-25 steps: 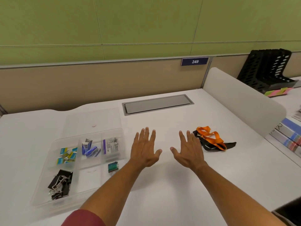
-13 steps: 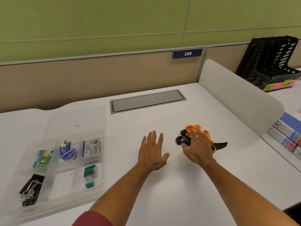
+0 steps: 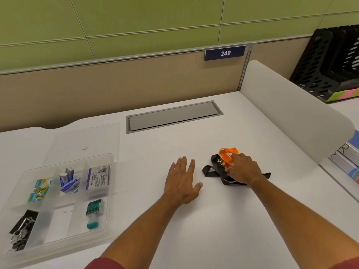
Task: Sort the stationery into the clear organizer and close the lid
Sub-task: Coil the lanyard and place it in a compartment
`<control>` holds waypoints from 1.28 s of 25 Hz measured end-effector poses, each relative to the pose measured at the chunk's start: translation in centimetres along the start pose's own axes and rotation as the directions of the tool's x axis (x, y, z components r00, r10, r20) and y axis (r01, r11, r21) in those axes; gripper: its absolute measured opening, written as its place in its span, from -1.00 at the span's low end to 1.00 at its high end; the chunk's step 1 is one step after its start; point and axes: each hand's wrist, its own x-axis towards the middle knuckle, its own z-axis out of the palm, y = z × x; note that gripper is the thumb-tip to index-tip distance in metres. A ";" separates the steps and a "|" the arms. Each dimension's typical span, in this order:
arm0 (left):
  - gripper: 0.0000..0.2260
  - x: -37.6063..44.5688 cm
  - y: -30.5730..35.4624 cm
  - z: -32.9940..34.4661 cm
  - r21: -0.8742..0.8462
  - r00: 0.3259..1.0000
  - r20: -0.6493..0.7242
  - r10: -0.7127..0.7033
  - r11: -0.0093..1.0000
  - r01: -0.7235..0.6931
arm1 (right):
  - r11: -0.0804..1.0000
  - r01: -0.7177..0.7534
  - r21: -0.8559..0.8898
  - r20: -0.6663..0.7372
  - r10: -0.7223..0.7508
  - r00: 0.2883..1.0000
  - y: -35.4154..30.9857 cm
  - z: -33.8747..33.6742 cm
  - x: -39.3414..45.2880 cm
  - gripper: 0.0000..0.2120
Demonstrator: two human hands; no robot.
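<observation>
While the right hand (image 3: 243,170) is laid over a bundle of lanyards (image 3: 219,167), its fingers are seen curled down onto the orange strap and the black strap beneath it, so the bundle is gripped against the white desk (image 3: 223,220). One black loop is left sticking out to the left of the fingers, and a black tail is seen to the right of the wrist. Just to the left, apart from the bundle, the left hand (image 3: 182,183) is spread flat on the desk with straight fingers, and nothing is held by it.

Well to the left, at the near left edge, the clear organizer (image 3: 108,193) is placed with its lid (image 3: 87,140) swung open and laid flat on the far side. In its far row, small yellow and teal boxes (image 3: 39,190), blue boxes (image 3: 69,181) and a white labelled pack (image 3: 98,176) are kept in separate compartments. In the near row, black binder clips (image 3: 22,227) are held at the left, and a teal item (image 3: 93,212) at the right.

Beyond the hands, a grey cable hatch (image 3: 172,116) is set into the desk. At the far right, a white divider (image 3: 295,113) and a black file rack (image 3: 330,65) are seen.
</observation>
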 end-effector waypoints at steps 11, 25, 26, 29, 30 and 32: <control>-0.27 1.2 1.5 0.2 -0.020 1.000 0.029 0.009 1.000 -0.008 | 0.998 0.065 -0.008 0.035 -0.064 0.997 -0.6 -0.4 0.0 -0.80; -0.16 2.5 8.7 -0.2 -0.196 0.993 0.056 -0.101 0.974 0.110 | 0.879 -0.004 0.477 -0.216 0.122 0.969 0.2 -4.0 -1.4 -0.92; -0.12 2.6 9.5 -0.2 -0.192 0.987 0.062 -0.145 0.969 0.154 | 0.869 0.004 0.495 -0.247 0.136 0.959 0.5 -4.3 -1.5 -0.89; -0.12 3.0 11.3 -0.1 -0.169 0.977 0.083 -0.198 0.963 0.210 | 0.853 0.019 0.521 -0.288 0.155 0.945 1.2 -4.8 -1.8 -0.83; -0.16 3.0 11.6 0.0 -0.151 0.977 0.091 -0.193 0.967 0.205 | 0.854 0.017 0.520 -0.288 0.156 0.945 1.3 -4.9 -1.9 -0.83; -0.27 3.0 12.2 0.4 -0.119 0.983 0.085 -0.161 0.978 0.170 | 0.854 0.017 0.519 -0.278 0.150 0.949 1.4 -4.8 -2.0 -0.82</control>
